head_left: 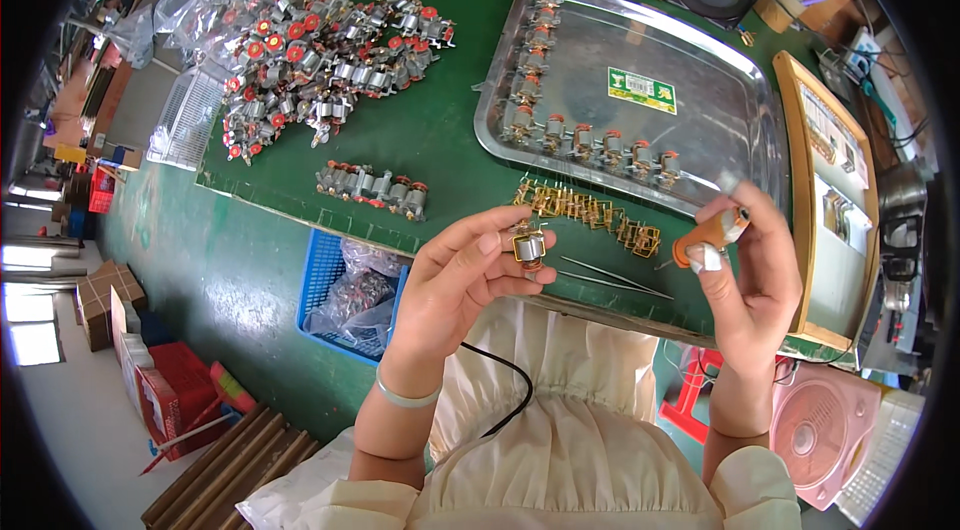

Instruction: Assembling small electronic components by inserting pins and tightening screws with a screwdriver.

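Between the thumb and fingers of my left hand [452, 265] is a small motor part [529, 247], a silver cylinder with a brass-coloured frame around it. My right hand [750, 295] grips a short screwdriver-like tool [712, 235] by its orange handle. Its thin shaft points left, apart from the motor part. Pale wrapping covers some right fingertips. Between my hands, a pair of tweezers [618, 278] lies near the table's front edge. Just beyond is a row of thin brass frames [590, 207]. A short row of similar motor parts [372, 190] sits to the left.
A steel tray [700, 145] holds motor parts along its left and near sides. A large heap of red-ended motor parts [330, 55] lies far left on the green table [455, 135]. A wooden-framed box [835, 200] stands right; a blue crate [318, 280] is below the front edge.
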A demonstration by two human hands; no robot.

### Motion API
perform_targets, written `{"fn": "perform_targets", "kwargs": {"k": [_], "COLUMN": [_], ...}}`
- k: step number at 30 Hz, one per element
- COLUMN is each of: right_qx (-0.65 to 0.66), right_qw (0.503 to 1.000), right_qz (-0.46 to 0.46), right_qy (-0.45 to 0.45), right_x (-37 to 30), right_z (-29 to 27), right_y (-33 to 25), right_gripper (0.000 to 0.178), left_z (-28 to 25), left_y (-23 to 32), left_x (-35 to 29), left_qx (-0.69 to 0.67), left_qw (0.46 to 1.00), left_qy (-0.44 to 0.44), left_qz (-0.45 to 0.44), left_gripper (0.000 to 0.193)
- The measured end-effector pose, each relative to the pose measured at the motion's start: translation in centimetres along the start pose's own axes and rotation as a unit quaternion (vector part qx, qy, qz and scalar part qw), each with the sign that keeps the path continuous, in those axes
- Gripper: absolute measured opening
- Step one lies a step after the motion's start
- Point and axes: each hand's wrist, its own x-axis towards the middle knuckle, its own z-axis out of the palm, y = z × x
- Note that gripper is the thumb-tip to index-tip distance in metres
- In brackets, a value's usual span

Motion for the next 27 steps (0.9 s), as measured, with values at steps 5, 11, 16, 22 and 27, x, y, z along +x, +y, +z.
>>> {"fn": "perform_targets", "kwargs": {"k": [5, 11, 16, 22, 27], "right_qx": [0.074, 0.056, 0.099, 0.321, 0.18], "right_qw": [0.997, 0.998, 0.995, 0.925, 0.981], "right_qz": [0.027, -0.005, -0.001, 0.178, 0.01], "right_qy": [-0.008, -0.036, -0.033, -0.1, -0.077], "right_x": [0.3, 0.9, 0.5, -1.3, -2.3], "right_z": [1.1, 2.3, 2.5, 3.8, 6.4], "right_y": [-0.3, -0.4, -0.2, -0.5, 0.1], "right_gripper": [0.038, 0.035, 0.032, 0.034, 0.035], "left_z": [-0.7, -1.5, -1.6, -1.3, 0.1], "left_y": [0.1, 0.2, -0.1, -0.4, -0.5], "left_x": [-0.2, -0.2, -0.1, 0.0, 0.3], "left_qx": [-0.019, -0.028, -0.016, -0.036, -0.102], "left_qw": [1.0, 1.0, 1.0, 0.996, 0.985], "left_qy": [-0.002, -0.002, 0.009, 0.054, 0.08], "left_qz": [-0.005, 0.0, 0.006, 0.059, 0.114], "left_gripper": [0.034, 0.034, 0.033, 0.035, 0.036]}}
